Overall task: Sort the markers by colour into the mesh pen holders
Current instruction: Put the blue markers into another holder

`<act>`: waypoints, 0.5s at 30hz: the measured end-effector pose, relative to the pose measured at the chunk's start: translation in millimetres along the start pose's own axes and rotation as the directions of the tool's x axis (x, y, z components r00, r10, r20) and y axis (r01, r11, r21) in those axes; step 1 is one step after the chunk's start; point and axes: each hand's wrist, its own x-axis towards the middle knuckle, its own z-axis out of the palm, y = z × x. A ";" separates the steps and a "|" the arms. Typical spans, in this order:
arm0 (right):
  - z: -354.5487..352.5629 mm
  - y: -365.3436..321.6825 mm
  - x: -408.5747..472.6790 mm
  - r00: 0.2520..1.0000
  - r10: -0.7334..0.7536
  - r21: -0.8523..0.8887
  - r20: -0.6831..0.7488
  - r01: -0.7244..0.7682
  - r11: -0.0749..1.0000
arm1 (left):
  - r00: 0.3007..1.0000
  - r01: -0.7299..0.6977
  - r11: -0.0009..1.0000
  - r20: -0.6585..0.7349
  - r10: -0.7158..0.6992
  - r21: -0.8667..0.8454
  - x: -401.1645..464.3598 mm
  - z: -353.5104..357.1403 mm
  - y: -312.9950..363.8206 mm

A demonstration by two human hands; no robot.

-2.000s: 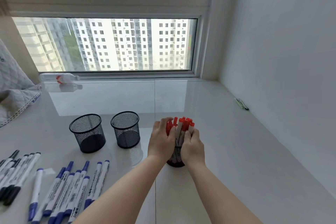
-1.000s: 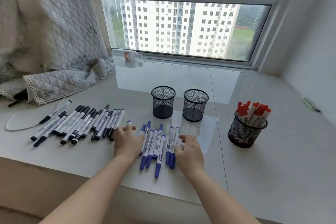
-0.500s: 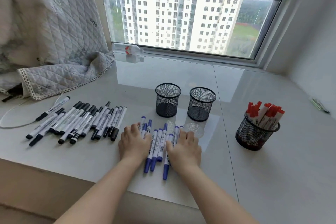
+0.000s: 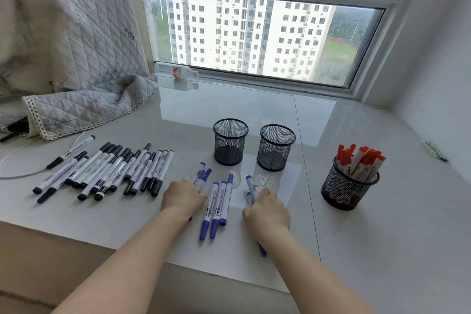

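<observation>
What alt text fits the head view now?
Both hands, left hand and right hand, gather blue-capped white markers on a glossy white sill; black-capped white markers lie left, two empty black mesh holders behind, red-capped markers already sorted right.

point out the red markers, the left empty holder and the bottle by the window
red markers point(image 4: 362, 158), head view, on the caps
left empty holder point(image 4: 230, 146), head view, front mesh wall
bottle point(image 4: 178, 72), head view, red label

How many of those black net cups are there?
3: two empty mesh holders side by side behind the blue markers, one at the right holding red markers.
</observation>
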 end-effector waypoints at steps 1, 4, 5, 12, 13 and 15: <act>-0.3 0.9 0.3 1.000 0.005 0.005 -0.007 -0.005 1.000 | 1.000 -0.006 1.000 0.000 0.006 0.029 -0.3 0.1 1.1; -0.1 7.7 -0.7 0.999 -0.017 -0.013 -0.046 0.017 1.000 | 1.000 -0.012 0.997 -0.017 0.013 0.076 -2.1 0.3 3.2; -1.5 10.2 -0.6 0.999 -0.026 -0.014 -0.047 0.026 1.000 | 1.000 -0.010 0.997 -0.019 0.011 0.076 -2.5 -0.2 3.4; -43.8 19.5 16.9 0.999 -0.023 0.244 -0.025 0.029 0.969 | 0.999 0.017 0.989 -0.041 -0.023 -0.147 -7.0 -2.1 1.6; -53.9 17.3 22.6 0.997 -0.032 0.333 -0.071 0.054 0.942 | 0.998 0.027 0.977 -0.053 -0.039 -0.212 -6.4 -2.6 2.3; -78.0 9.5 36.7 0.984 -0.036 0.482 -0.176 0.118 0.868 | 0.998 0.017 0.943 -0.057 -0.038 -0.333 -2.8 -3.3 4.3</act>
